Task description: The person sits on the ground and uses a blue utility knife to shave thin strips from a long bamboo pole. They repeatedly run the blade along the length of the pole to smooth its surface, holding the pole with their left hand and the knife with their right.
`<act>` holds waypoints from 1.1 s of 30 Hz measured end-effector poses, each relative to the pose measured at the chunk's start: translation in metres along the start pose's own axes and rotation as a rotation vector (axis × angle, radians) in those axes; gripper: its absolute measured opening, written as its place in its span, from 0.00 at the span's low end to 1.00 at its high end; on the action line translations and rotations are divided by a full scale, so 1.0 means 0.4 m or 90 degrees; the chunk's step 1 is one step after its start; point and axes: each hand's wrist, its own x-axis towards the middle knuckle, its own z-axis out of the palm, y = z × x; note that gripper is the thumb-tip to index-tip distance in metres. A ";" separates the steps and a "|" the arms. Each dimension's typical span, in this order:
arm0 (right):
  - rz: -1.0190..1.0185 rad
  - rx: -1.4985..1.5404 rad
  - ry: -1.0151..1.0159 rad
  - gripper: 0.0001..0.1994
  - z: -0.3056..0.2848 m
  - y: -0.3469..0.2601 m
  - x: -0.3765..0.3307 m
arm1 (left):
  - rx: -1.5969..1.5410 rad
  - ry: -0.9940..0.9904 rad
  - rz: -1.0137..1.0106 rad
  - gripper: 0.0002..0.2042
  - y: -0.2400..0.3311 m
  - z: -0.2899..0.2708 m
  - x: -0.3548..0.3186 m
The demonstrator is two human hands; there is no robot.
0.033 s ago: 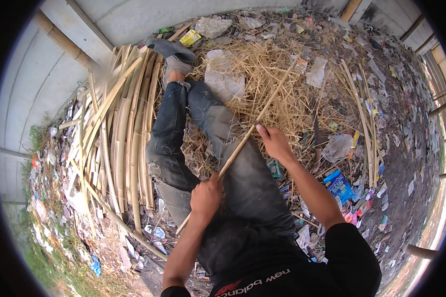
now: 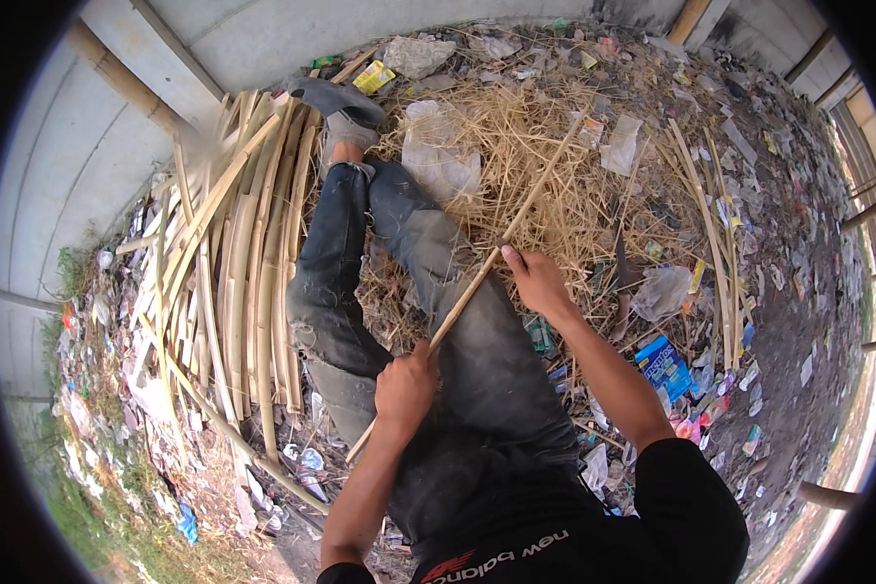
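A long, thin bamboo strip slants across my lap, from beside my left forearm up to the straw-like shavings. My left hand is closed in a fist round its lower part, over my thigh. Farther up, my right hand grips the same strip, thumb on top and fingers mostly hidden beneath. A small dark patch shows by that thumb; I cannot make out what it is. Under the strip's far end spreads a heap of pale shavings. To the right of the heap lies a dark, narrow blade-like piece.
Left of my legs is a large pile of split bamboo. More strips lie to the right. Plastic litter, including a blue packet, covers the ground. A pale wall and a rock stand at the far side.
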 end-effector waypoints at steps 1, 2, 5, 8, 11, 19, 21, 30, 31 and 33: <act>-0.051 0.015 0.004 0.31 0.033 0.000 -0.031 | -0.007 -0.004 0.000 0.10 0.007 -0.002 0.002; -0.079 -0.011 -0.040 0.30 0.067 -0.010 -0.072 | -0.012 -0.007 0.000 0.10 0.011 -0.005 0.007; -0.131 -0.101 -0.079 0.30 0.075 -0.053 -0.143 | -0.033 -0.002 -0.006 0.11 0.012 -0.002 -0.005; -0.062 -0.030 -0.022 0.30 0.018 -0.025 -0.047 | -0.039 -0.001 -0.018 0.11 0.011 0.001 -0.009; -0.121 -0.061 -0.047 0.29 0.042 -0.051 -0.084 | -0.040 0.000 -0.016 0.12 0.025 -0.004 0.009; -0.133 -0.045 -0.149 0.32 0.063 -0.104 -0.135 | -0.058 -0.005 -0.038 0.13 0.017 0.007 -0.007; -0.103 -0.007 -0.201 0.31 0.069 -0.070 -0.104 | -0.064 -0.030 -0.040 0.13 0.023 0.000 -0.003; 0.151 0.429 -0.664 0.28 0.002 -0.052 -0.129 | -0.181 0.062 0.005 0.16 -0.006 0.037 0.005; 0.139 0.465 -0.623 0.27 0.004 -0.024 -0.138 | -0.184 0.064 0.010 0.15 -0.006 0.039 0.006; 0.089 0.405 -0.517 0.21 -0.029 0.017 -0.156 | -0.190 0.061 0.016 0.15 -0.001 0.033 0.001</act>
